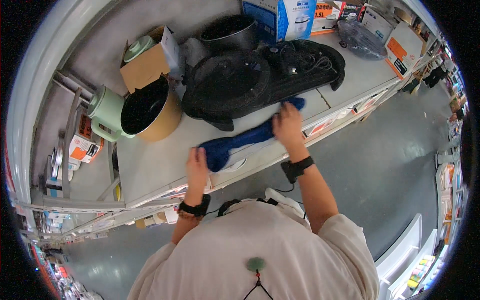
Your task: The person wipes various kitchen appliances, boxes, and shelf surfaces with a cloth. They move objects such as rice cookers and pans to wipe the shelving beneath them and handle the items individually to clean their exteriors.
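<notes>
A person stands at a grey worktop (150,170), both hands on a blue cloth (240,140) stretched between them. The left hand (196,167) has its fingers closed on the cloth's near end. The right hand (287,125) presses fingers curled over its far end. Just beyond the fingers lies a black fan grille (227,82); left of it, a dark pot (150,107).

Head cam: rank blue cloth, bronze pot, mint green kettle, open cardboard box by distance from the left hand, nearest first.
1. blue cloth: gripped by the left hand, at its right.
2. bronze pot: up the shelf, slightly left of the hand.
3. mint green kettle: left of the pot, touching it.
4. open cardboard box: behind the pot, toward the back of the shelf.
</notes>
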`<action>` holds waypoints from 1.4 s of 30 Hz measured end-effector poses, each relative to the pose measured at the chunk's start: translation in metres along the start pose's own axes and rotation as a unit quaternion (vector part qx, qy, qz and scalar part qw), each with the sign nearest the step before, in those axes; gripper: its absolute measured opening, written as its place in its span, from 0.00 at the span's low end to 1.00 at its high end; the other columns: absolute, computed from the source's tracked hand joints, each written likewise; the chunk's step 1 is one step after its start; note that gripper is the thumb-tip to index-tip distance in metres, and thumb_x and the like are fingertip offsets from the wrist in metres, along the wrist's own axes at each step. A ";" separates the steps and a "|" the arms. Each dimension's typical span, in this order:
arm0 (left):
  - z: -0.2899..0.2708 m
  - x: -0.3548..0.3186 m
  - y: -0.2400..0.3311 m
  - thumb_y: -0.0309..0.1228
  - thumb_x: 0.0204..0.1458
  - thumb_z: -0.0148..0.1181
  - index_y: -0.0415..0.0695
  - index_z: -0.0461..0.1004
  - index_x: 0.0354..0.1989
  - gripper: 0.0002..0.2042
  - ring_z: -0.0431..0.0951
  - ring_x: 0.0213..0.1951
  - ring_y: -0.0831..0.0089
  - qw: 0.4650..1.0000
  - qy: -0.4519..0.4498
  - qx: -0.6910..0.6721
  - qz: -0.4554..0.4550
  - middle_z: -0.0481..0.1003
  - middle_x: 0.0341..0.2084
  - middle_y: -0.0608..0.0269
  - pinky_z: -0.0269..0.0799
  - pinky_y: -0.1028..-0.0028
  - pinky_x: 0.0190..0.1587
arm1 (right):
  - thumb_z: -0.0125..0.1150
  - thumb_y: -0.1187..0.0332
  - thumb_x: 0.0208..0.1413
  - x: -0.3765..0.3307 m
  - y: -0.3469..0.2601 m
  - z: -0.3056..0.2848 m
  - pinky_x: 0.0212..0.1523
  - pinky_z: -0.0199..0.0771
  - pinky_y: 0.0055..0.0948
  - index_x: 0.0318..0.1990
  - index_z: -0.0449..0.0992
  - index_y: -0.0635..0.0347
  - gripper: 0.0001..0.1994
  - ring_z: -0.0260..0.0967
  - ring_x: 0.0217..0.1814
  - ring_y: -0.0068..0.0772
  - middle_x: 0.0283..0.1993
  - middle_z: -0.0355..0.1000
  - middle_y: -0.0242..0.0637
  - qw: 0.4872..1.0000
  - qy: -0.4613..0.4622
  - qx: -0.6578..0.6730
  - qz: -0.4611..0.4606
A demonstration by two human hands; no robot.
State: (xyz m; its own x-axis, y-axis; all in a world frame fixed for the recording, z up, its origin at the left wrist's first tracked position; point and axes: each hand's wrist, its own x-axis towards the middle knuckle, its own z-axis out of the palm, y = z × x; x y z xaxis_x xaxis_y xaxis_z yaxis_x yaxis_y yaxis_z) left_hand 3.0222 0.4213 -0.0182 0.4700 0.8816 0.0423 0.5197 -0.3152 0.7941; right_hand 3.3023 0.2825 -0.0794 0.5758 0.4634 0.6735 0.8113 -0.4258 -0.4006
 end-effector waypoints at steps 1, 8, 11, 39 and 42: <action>-0.012 0.005 -0.026 0.36 0.64 0.49 0.35 0.70 0.42 0.14 0.71 0.36 0.59 0.995 0.080 -0.012 0.055 0.74 0.35 0.48 0.67 0.65 0.42 | 0.59 0.67 0.46 -0.004 -0.030 0.001 0.60 0.61 0.49 0.43 0.75 0.70 0.18 0.63 0.57 0.55 0.54 0.68 0.55 0.999 -0.027 0.034 -0.018; -0.069 0.007 -0.068 0.36 0.63 0.50 0.37 0.72 0.40 0.12 0.66 0.34 0.77 0.960 0.189 -0.203 -0.037 0.71 0.31 0.67 0.64 0.77 0.39 | 0.59 0.79 0.46 -0.024 -0.102 -0.009 0.49 0.69 0.38 0.37 0.78 0.59 0.10 0.71 0.45 0.45 0.39 0.75 0.44 0.935 -0.208 0.261 -0.123; -0.055 -0.009 -0.026 0.33 0.62 0.53 0.38 0.71 0.39 0.10 0.63 0.34 0.83 0.969 0.135 -0.205 0.033 0.68 0.29 0.72 0.61 0.82 0.39 | 0.55 0.81 0.56 0.018 -0.068 -0.029 0.41 0.70 0.26 0.33 0.78 0.61 0.06 0.70 0.37 0.23 0.35 0.76 0.30 0.809 -0.166 0.544 0.151; 0.019 -0.008 -0.029 0.29 0.57 0.59 0.37 0.71 0.39 0.08 0.72 0.29 0.66 0.977 0.034 0.014 0.209 0.72 0.30 0.55 0.69 0.71 0.34 | 0.66 0.74 0.52 0.097 0.013 -0.065 0.49 0.65 0.21 0.59 0.67 0.56 0.26 0.64 0.46 0.20 0.43 0.69 0.22 0.684 -0.125 0.698 0.172; 0.018 -0.007 -0.036 0.28 0.56 0.59 0.38 0.71 0.36 0.06 0.75 0.32 0.59 0.971 0.035 0.028 0.236 0.74 0.33 0.54 0.71 0.67 0.36 | 0.60 0.69 0.60 0.107 0.005 -0.058 0.47 0.66 0.19 0.58 0.66 0.58 0.20 0.64 0.47 0.20 0.46 0.68 0.29 0.751 0.103 0.608 0.235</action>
State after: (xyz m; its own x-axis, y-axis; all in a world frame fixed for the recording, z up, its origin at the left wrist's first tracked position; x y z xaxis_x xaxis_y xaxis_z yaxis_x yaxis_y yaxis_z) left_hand 3.0125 0.4204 -0.0579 0.6159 0.6558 0.4366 0.2975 -0.7067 0.6419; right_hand 3.3621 0.2851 0.0269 0.9010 0.3014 0.3119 0.0874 0.5781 -0.8113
